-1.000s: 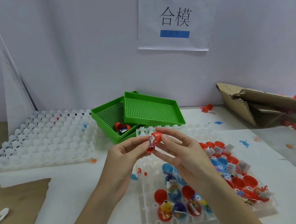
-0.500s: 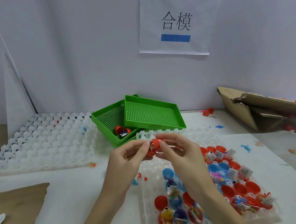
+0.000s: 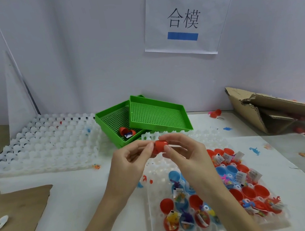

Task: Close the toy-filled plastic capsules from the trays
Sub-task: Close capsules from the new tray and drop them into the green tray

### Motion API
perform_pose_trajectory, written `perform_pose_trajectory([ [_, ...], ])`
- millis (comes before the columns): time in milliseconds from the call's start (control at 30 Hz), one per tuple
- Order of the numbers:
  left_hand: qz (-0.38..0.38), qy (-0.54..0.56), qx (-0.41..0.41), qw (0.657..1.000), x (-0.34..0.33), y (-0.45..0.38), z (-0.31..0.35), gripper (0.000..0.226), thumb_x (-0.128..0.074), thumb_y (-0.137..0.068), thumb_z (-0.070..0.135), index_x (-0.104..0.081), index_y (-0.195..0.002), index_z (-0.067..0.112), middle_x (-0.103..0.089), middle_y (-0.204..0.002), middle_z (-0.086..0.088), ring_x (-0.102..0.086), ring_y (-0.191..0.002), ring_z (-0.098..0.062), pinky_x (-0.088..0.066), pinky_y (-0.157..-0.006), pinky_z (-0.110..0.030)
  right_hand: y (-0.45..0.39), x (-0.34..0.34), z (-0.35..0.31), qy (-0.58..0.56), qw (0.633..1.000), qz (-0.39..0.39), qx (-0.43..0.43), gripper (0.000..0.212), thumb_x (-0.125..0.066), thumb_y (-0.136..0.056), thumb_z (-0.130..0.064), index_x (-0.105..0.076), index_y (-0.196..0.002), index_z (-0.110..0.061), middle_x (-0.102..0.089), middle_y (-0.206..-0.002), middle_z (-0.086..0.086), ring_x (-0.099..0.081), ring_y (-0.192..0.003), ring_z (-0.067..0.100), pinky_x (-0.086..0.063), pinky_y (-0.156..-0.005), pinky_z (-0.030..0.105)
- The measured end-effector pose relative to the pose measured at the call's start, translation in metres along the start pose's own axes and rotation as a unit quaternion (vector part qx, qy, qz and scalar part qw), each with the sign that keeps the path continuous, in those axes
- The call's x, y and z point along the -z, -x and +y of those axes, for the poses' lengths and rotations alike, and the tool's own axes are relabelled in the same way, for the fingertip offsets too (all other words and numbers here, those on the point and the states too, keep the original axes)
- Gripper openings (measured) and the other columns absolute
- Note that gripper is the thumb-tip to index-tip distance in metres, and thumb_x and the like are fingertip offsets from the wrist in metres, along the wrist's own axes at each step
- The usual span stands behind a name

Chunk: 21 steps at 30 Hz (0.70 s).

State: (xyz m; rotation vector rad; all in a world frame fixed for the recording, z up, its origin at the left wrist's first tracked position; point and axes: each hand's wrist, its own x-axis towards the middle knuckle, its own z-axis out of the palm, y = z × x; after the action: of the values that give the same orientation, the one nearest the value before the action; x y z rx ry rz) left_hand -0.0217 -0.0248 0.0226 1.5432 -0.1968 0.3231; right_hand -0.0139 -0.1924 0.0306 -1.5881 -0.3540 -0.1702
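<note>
A white table (image 3: 66, 196) carries everything, with a paper sign (image 3: 184, 18) on the wall behind. At the far left lies a large empty white cell tray (image 3: 43, 143); near the middle sit two stacked green mesh trays (image 3: 157, 114), the lower one holding an open red capsule (image 3: 126, 131). A torn cardboard box (image 3: 271, 106) rests at the right. In front of the person, a second white cell tray (image 3: 188, 230) holds open red and blue capsule halves (image 3: 248, 192) with toys and small paper slips (many still unclosed).

Above that tray's far edge both hands meet. The left hand (image 3: 128, 163) pinches the red capsule (image 3: 158, 147) from its left side, thumb and forefinger tips pressed on it, the other fingers curled under. The right hand (image 3: 184, 153) grips it from the right, forefinger arched over the top and thumb below. The capsule sits between the two sets of fingertips, clear of the tray; whether its seam is fully shut cannot be told.
</note>
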Motion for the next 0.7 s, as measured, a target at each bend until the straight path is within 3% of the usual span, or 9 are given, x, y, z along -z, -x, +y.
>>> perform_pose_trajectory([
  [200,0.014,0.005,-0.037,0.999,-0.002,0.0,0.004,0.025,-0.082,-0.082,0.014,-0.074,-0.106,0.016,-0.079,-0.099,0.0,-0.076,-0.096,-0.015,-0.06,-0.089,-0.024,0.0,-0.001,0.0,-0.009,0.999,0.0,0.032,0.02,-0.063,-0.101,-0.004,-0.073,-0.112,-0.017,-0.075,-0.11,-0.001,-0.073,-0.104,0.019,-0.061,-0.091,0.036],
  [300,0.014,0.042,-0.033,0.998,-0.001,0.0,0.006,0.039,-0.085,-0.075,0.021,-0.076,-0.112,0.017,-0.079,-0.102,0.0,-0.076,-0.099,-0.016,-0.058,-0.089,-0.023,-0.001,0.001,-0.004,0.008,0.998,-0.006,0.06,0.021,-0.062,-0.101,-0.001,-0.072,-0.111,-0.016,-0.075,-0.109,-0.003,-0.073,-0.103,0.019,-0.06,-0.088,0.031],
  [467,0.003,0.058,-0.045,0.997,0.002,0.001,0.009,0.032,-0.085,-0.077,0.02,-0.082,-0.109,0.022,-0.08,-0.105,-0.002,-0.076,-0.1,-0.019,-0.058,-0.09,-0.022,0.001,0.002,-0.009,0.006,0.996,-0.01,0.093,0.022,-0.061,-0.101,-0.001,-0.072,-0.112,-0.016,-0.075,-0.108,-0.001,-0.072,-0.098,0.021,-0.057,-0.081,0.023],
  [700,-0.035,0.083,-0.027,0.996,0.0,0.0,0.012,0.034,-0.086,-0.076,0.021,-0.076,-0.107,0.016,-0.079,-0.107,-0.005,-0.075,-0.105,-0.022,-0.058,-0.092,-0.026,0.002,-0.003,-0.006,-0.125,0.992,0.004,0.018,0.027,-0.064,-0.096,-0.024,-0.073,-0.121,-0.018,-0.077,-0.114,0.004,-0.072,-0.111,0.021,-0.056,-0.092,0.023],
])
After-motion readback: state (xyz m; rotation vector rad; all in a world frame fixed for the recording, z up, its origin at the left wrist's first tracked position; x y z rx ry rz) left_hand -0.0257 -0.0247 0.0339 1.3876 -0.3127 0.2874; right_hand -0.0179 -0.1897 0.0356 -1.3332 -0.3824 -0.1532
